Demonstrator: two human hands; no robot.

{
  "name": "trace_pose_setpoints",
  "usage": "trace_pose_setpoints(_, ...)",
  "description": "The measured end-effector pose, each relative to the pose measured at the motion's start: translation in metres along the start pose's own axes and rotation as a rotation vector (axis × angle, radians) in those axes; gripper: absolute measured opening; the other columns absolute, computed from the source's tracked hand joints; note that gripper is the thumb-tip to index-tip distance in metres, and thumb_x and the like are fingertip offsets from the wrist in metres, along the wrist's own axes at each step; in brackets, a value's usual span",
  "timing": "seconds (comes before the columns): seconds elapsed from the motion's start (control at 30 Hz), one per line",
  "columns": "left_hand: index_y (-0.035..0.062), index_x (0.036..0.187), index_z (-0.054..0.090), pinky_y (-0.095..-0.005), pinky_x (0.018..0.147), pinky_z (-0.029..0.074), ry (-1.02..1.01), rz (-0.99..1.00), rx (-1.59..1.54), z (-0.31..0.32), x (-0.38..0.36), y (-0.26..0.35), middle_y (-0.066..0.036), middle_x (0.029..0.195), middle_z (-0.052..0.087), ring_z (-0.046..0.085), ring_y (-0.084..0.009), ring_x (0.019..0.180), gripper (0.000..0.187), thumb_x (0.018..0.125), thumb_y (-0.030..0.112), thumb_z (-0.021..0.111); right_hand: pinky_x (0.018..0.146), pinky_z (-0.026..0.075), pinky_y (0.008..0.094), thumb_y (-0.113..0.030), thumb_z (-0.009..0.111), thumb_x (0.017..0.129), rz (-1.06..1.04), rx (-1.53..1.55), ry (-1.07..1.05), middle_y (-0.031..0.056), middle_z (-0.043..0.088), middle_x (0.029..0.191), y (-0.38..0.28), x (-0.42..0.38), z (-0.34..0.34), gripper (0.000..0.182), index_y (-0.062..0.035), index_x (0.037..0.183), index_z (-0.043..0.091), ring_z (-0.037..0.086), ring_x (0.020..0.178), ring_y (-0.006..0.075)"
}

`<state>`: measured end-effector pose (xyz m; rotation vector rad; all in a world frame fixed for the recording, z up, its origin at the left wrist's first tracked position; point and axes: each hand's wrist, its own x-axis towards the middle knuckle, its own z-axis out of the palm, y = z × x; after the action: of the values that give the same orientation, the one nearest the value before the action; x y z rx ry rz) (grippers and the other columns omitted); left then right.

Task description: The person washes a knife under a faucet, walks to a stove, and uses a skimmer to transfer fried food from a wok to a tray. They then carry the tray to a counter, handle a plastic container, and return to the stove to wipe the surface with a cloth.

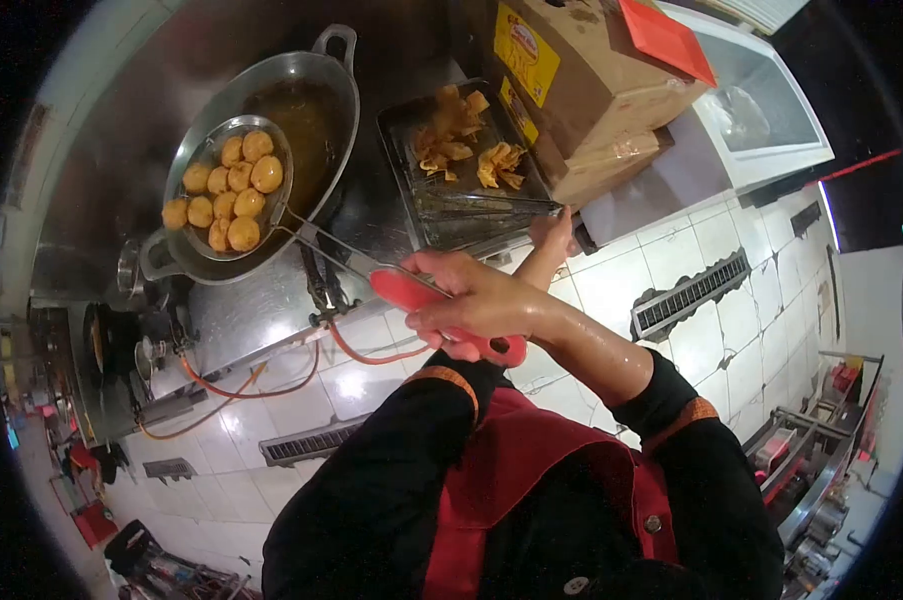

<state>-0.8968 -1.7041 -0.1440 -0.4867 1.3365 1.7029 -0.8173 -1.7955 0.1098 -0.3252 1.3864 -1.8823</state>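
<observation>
The hand (476,300) at centre frame is clenched around the red handle (441,315) of a wire skimmer (233,185); whether it is the person's left or right cannot be told from this rotated view. The other hand (554,235), just above and right of it, reaches to the near edge of a metal tray (411,205) and touches it; its fingers are turned away, so its grip cannot be told. The skimmer's shaft runs from the red handle toward upper left, and its round basket sits over one wok (316,120) holding dark oil. In the basket lie ten round golden fried balls (241,180), counted as visible, touching one another. The wok has two loop handles, one at top centre and one at left. The tray, right of the wok, holds two loose heaps of fried pieces (461,145) toward its far end; the near end is bare metal. Two stacked cardboard boxes (581,90) stand against the tray's right side at upper right, with one red flat item (666,40) on top. A white chest (761,110) lies beyond them. One orange hose (271,385) loops below the stove front at left centre. Two floor drain grates (686,295) are set in the white tiles. The person's black sleeves and red apron (511,480) fill the lower centre and hide the floor there.
</observation>
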Motion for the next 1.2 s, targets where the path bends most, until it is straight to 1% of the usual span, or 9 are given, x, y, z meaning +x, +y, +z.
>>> trace_pose_setpoints(0.17,-0.0071,0.091,0.032,-0.0269,0.030,0.040,0.741,0.275,0.150,-0.012,0.032,0.005,-0.014,0.058,0.052,0.049,-0.0217,0.035,0.051,0.076,0.039,0.049,0.032,0.029,0.0195,-0.003,0.049,0.075,0.058,0.009,-0.043,0.0061,0.046,0.056,-0.003,-0.003,-0.013,0.036,0.0043,0.106,0.032,0.042,0.035,0.0092)
trace_pose_setpoints(0.23,-0.0004,0.097,0.034,-0.0305,0.032,0.040,0.560,-0.062,-0.328,-0.026,-0.005,0.030,-0.017,0.066,0.052,0.048,-0.0238,0.040,0.045,0.077,0.035,0.052,0.032,0.029,0.0196,-0.002,0.050,0.075,0.063,-0.080,-0.010,0.0060,0.046,0.056,-0.006,-0.001,-0.017,0.037,0.0032,0.107,0.032,0.041,0.035,0.0090)
trace_pose_setpoints(0.33,-0.0073,0.079,0.042,-0.0284,0.034,0.041,0.505,0.158,-0.242,-0.042,-0.014,0.029,-0.013,0.057,0.052,0.051,-0.0190,0.040,0.040,0.081,0.033,0.043,0.031,0.028,0.0200,-0.001,0.049,0.074,0.021,-0.105,-0.047,0.0055,0.045,0.056,-0.005,0.010,-0.022,0.036,0.0029,0.106,0.032,0.040,0.035,0.0090)
trace_pose_setpoints(0.47,-0.0019,0.073,0.049,-0.0276,0.036,0.040,0.538,0.066,-0.532,-0.048,-0.012,0.043,-0.012,0.056,0.052,0.050,-0.0186,0.039,0.029,0.079,0.026,0.046,0.033,0.032,0.0207,-0.004,0.053,0.073,0.049,-0.073,-0.047,0.0058,0.048,0.056,-0.012,0.019,-0.024,0.032,0.0029,0.099,0.036,0.043,0.036,0.0094)
trace_pose_setpoints(0.8,-0.0014,0.075,0.049,-0.0282,0.036,0.041,0.288,0.542,-0.369,-0.091,-0.057,0.046,-0.013,0.056,0.052,0.051,-0.0191,0.040,0.026,0.076,0.024,0.047,0.032,0.029,0.0214,0.001,0.050,0.073,0.103,-0.065,-0.024,0.0046,0.045,0.056,-0.022,0.046,-0.021,0.032,0.0028,0.101,0.036,0.039,0.035,0.0095)
trace_pose_setpoints(0.87,-0.0013,0.075,0.049,-0.0283,0.036,0.042,0.230,0.639,-0.325,-0.101,-0.079,0.034,-0.013,0.056,0.052,0.051,-0.0192,0.040,0.025,0.076,0.024,0.047,0.030,0.027,0.0193,0.000,0.049,0.073,-0.170,-0.241,0.013,0.0069,0.046,0.058,-0.004,0.061,-0.030,0.033,0.0010,0.104,0.035,0.037,0.033,0.0088)
trace_pose_setpoints(0.97,-0.0012,0.076,0.049,-0.0284,0.036,0.042,0.133,0.777,-0.252,-0.123,-0.129,-0.003,-0.013,0.056,0.052,0.051,-0.0194,0.040,0.024,0.075,0.023,0.048,0.030,0.027,0.0202,-0.002,0.050,0.073,0.043,-0.098,0.023,0.0047,0.045,0.057,-0.032,0.052,-0.020,0.032,0.0017,0.102,0.037,0.038,0.034,0.0082)
trace_pose_setpoints(1.07,-0.0010,0.080,0.048,-0.0296,0.034,0.043,0.453,0.311,0.348,-0.156,-0.128,-0.022,-0.013,0.057,0.052,0.052,-0.0191,0.039,0.021,0.072,0.019,0.049,0.030,0.028,0.0202,-0.003,0.050,0.073,0.125,0.077,0.023,0.0044,0.045,0.056,-0.031,0.049,-0.012,0.031,0.0018,0.101,0.037,0.038,0.034,0.0074)
trace_pose_setpoints(1.2,-0.0021,0.076,0.049,-0.0313,0.031,0.042,0.388,0.460,0.096,-0.175,-0.198,-0.036,-0.014,0.056,0.053,0.052,-0.0193,0.038,0.019,0.074,0.017,0.046,0.029,0.026,0.0192,-0.004,0.048,0.075,0.098,0.136,0.074,0.0046,0.044,0.057,-0.023,0.051,0.005,0.027,0.0000,0.099,0.037,0.035,0.032,0.0064)
